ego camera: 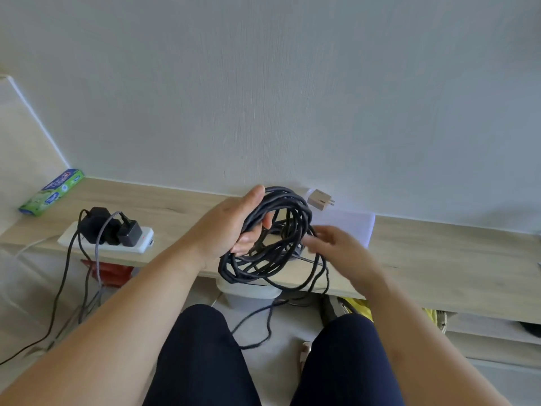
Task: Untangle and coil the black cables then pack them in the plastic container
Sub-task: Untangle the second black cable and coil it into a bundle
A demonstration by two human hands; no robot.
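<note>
While the coil's up off the surface, key relation: the black cable coil [272, 205] hangs from the left hand, and the plastic container [248, 293] sits right under its lowest loops, tucked below the front edge of the surface [175, 200]. So I'd call the drop pretty much straight down and a touch toward the knees.
Left hand [234, 224]: wrapped round the upper-left of the bundle, thumb over the top, fingers curled through the loops.
Right hand [336, 244]: fingers spread and loose, just beside the coil's right edge. It's blurry, so I can't tell if the tips actually touch the cable.
Coil shape: an oval, longer up-down, its face tilted toward the camera.
Loose tail [268, 326]: a black strand trails on the floor between the knees. My guess is it wants winding in before packing.
Nearer hand: left already has the coil, right is free for the tail.
In the way: the coil and the surface edge hide most of the container, so I can't tell how much room is in there.
Around: power strip [108, 241] with black adapters off to the left, well apart; green box [52, 191] far left; beige plug [320, 199] and white sheet [351, 224] behind the coil.
</note>
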